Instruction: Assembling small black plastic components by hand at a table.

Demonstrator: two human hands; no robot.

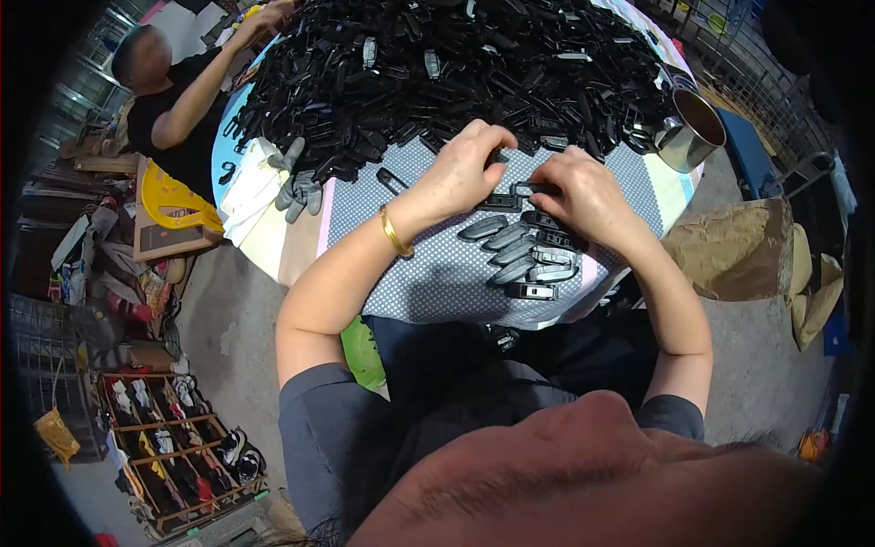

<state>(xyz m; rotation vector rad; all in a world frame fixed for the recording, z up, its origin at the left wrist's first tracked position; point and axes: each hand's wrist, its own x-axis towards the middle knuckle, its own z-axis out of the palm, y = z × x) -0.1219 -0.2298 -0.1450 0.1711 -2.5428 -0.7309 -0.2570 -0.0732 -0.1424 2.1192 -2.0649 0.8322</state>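
Beside the edge of a big pile of small black plastic parts (437,82), my left hand (460,173) is curled, thumb and forefinger close around something dark I cannot make out. A gold bangle (395,231) circles that wrist. My right hand (588,193) bends its fingertips down onto a black plastic part (527,189). Between the hands lies another elongated black part (499,202). Toward me, several long black parts (510,251) rest in two uneven columns on the dotted cloth (410,283). A single black part (392,180) lies left of my left wrist.
A metal mug (691,132) stands at the table's right edge. Grey gloves (299,187) and a white cloth (255,191) lie at the left. Another person (173,109) reaches toward the pile from the far left. A brown sack (734,251) is on the floor at right.
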